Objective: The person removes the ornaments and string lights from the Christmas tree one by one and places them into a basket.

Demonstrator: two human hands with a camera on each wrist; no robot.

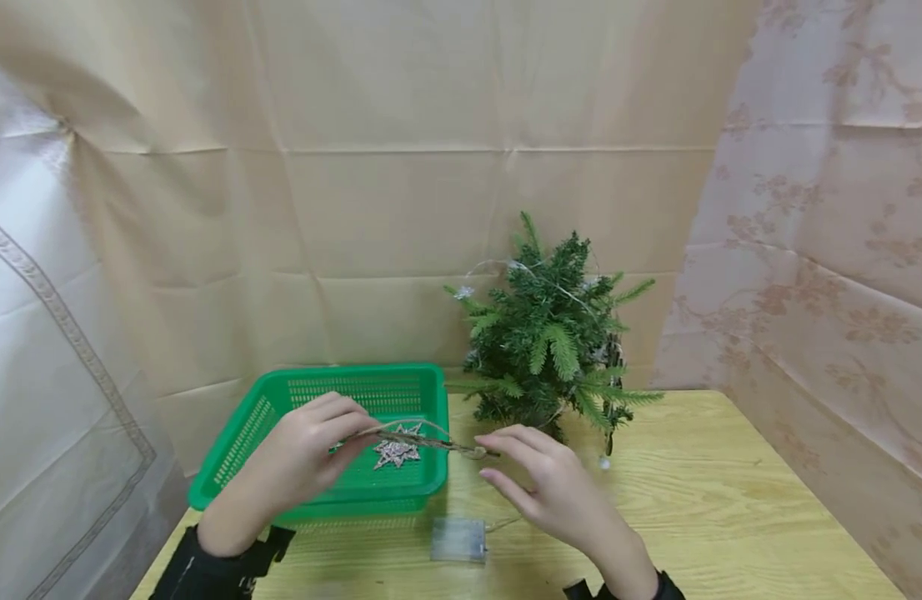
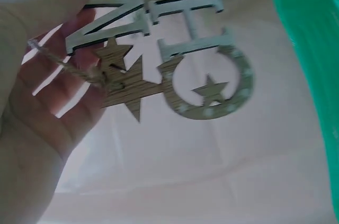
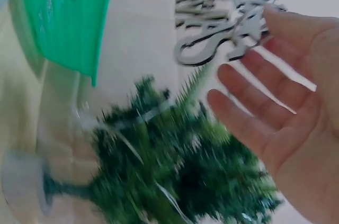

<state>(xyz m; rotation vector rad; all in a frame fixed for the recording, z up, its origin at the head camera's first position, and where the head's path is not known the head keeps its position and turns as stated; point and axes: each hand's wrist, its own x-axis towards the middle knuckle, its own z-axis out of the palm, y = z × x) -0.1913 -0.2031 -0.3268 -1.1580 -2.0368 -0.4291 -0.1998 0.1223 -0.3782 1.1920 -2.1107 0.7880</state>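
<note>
A flat wooden sign [image 1: 419, 439] of cut-out letters is held up between both hands, seen nearly edge-on in the head view. Its left wrist view shows pale letters, a wooden star [image 2: 127, 81] and a crescent [image 2: 233, 105] with a small star. Twine [image 2: 66, 65] is tied near the wooden star. My left hand [image 1: 303, 454] pinches one end between thumb and fingers. At the other end, my right hand [image 1: 547, 483] has thumb and forefinger at the sign's edge, its other fingers spread. The sign hangs over the right side of a green basket [image 1: 221, 450].
A glittery star-shaped ornament [image 1: 397, 450] lies in the basket. A small artificial tree [image 1: 551, 333] with a light string stands behind my right hand. A clear battery box [image 1: 458, 540] with a wire lies on the wooden table [image 1: 739, 500] in front. Cloth [image 1: 371, 208] hangs behind.
</note>
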